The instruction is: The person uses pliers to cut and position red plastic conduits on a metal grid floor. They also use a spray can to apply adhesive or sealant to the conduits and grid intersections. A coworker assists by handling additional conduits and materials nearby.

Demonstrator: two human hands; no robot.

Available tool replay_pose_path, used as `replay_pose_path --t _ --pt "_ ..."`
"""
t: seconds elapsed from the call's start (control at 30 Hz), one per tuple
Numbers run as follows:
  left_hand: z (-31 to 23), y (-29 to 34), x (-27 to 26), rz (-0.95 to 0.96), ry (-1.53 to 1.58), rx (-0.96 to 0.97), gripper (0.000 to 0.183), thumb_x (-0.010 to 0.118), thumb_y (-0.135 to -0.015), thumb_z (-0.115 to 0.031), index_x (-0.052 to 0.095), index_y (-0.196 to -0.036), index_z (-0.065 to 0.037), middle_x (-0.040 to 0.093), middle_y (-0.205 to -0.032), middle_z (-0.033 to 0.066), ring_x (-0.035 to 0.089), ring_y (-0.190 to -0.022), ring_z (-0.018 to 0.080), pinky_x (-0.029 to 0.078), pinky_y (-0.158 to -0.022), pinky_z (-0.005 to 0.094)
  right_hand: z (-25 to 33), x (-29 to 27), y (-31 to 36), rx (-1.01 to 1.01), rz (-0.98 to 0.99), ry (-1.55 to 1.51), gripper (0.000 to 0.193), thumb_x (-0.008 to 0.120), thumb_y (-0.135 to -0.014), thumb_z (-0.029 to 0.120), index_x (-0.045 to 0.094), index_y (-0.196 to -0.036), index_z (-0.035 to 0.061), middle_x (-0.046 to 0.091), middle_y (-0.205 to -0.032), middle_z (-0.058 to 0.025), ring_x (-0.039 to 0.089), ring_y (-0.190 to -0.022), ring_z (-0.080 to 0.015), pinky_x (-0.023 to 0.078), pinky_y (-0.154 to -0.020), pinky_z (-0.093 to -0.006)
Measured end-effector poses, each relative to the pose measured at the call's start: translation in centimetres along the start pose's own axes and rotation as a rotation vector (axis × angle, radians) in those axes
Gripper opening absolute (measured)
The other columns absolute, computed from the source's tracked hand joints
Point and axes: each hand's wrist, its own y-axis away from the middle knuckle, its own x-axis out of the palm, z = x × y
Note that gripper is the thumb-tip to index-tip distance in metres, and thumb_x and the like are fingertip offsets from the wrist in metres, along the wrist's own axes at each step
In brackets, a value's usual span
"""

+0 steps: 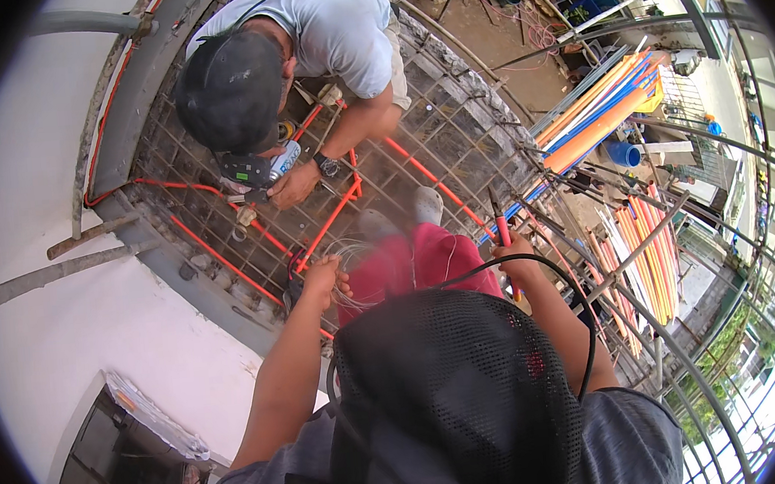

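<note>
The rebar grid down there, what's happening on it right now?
The person wearing the camera stands on the rebar grid, which has orange conduit run across it. Their left hand holds a bundle of thin wire, and their right hand has a grip on red-handled pliers. Opposite, a co-worker in a dark cap crouches over the mesh, one hand down where the conduits cross.

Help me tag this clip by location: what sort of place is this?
Most likely a building site, on a slab being readied for concrete: a steel rebar grid with orange conduit laid across it, bundled pipes stacked beyond, and scaffold-like railings at the edge.
</note>
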Motion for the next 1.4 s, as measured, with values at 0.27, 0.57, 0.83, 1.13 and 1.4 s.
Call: replay_pose_path --t 0.27,0.57,0.83,1.13,1.4 --pt "0.5 -4.1 -2.9 -0.019 -0.076 -0.082 0.018 0.056 -0.113 -0.022 0.062 -0.120 -0.007 0.065 -0.079 0.0093 0.063 -0.058 0.0232 0.058 -0.055 0.0477 0.9 3.3 1.0 -0.017 -0.039 0.254 0.037 0.070 -0.095 0.030 0.075 -0.121 0.0052 0.078 -0.098 -0.0195 0.076 -0.093 -0.0333 0.057 -0.084 -0.0454" --pt "3.8 -12.7 -12.3 -0.263 0.481 -0.057 0.013 0.055 -0.106 -0.011 0.058 -0.095 -0.006 0.055 -0.066 0.0069 0.055 -0.054 0.0229 0.055 -0.054 0.0425 1.3 3.6 -9.4 -0.019 -0.338 0.034 0.034 0.063 -0.093 0.022 0.074 -0.114 -0.0024 0.078 -0.098 -0.0231 0.078 -0.092 -0.0360 0.058 -0.079 -0.0469" --pt "4.1 -27.9 -20.2 -0.578 1.109 -0.181 0.012 0.049 -0.112 -0.012 0.050 -0.107 -0.002 0.054 -0.086 0.0085 0.052 -0.066 0.0188 0.054 -0.062 0.0344 3.9 4.8 -28.2 0.055 -0.193 0.267 0.021 0.063 -0.093 0.014 0.068 -0.099 -0.0043 0.066 -0.077 -0.0105 0.062 -0.059 -0.0220 0.049 -0.052 -0.0382" --pt "3.8 -42.7 -25.7 -0.882 1.366 0.199 0.034 0.060 -0.105 -0.021 0.056 -0.138 -0.013 0.048 -0.143 0.0095 0.050 -0.116 0.0254 0.051 -0.093 0.0459 7.0 11.1 -47.5 0.048 -0.021 0.475 0.026 0.059 -0.093 0.014 0.071 -0.103 -0.0075 0.071 -0.075 -0.0135 0.071 -0.061 -0.0256 0.057 -0.053 -0.0414" --pt "5.6 -54.6 -27.4 -0.798 1.102 0.254 0.045 0.072 -0.100 -0.022 0.058 -0.140 -0.008 0.061 -0.128 0.0184 0.064 -0.085 0.0316 0.061 -0.075 0.0512 6.3 17.9 -56.0 0.008 0.353 0.536 0.014 0.066 -0.093 0.013 0.067 -0.092 -0.0008 0.065 -0.078 -0.0085 0.065 -0.067 -0.0212 0.060 -0.062 -0.0442"
